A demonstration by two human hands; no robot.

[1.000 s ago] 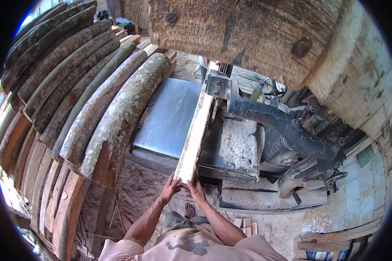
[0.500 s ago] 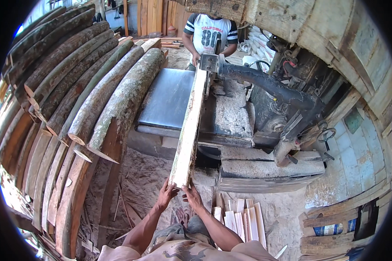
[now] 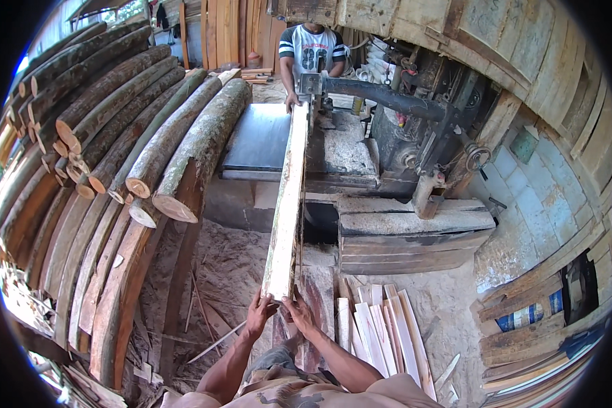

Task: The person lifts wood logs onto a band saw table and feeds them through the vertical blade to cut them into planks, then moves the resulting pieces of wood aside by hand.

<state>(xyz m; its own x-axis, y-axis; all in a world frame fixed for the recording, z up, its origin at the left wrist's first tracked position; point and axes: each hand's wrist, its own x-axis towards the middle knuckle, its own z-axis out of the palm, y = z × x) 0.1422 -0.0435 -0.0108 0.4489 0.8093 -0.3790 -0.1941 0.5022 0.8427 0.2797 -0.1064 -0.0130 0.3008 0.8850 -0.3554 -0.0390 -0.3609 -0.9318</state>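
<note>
A long squared wooden beam (image 3: 283, 231), pale on top with a strip of bark along its left side, reaches from me to the saw. My left hand (image 3: 258, 314) holds the left corner of its near end. At the right corner, my right hand (image 3: 300, 315) grips the same end, thumb on top and fingers at the side. The beam's far part rests on the dark metal saw table (image 3: 255, 146), beside the saw's guide post (image 3: 311, 85). A co-worker's hand (image 3: 292, 103) touches the far end.
Stacked bark-covered logs (image 3: 200, 146) fill the left side. Sawn pale strips (image 3: 387, 326) lie on the floor at my right. A sawdust-covered wooden box (image 3: 415, 238) stands beyond them. The co-worker (image 3: 311, 51) stands behind the saw, under a low plank structure (image 3: 496, 47).
The beam and my hands have come back from the saw table, so more of the beam spans the gap. The co-worker's hand now rests on its far end. My view has shifted.
</note>
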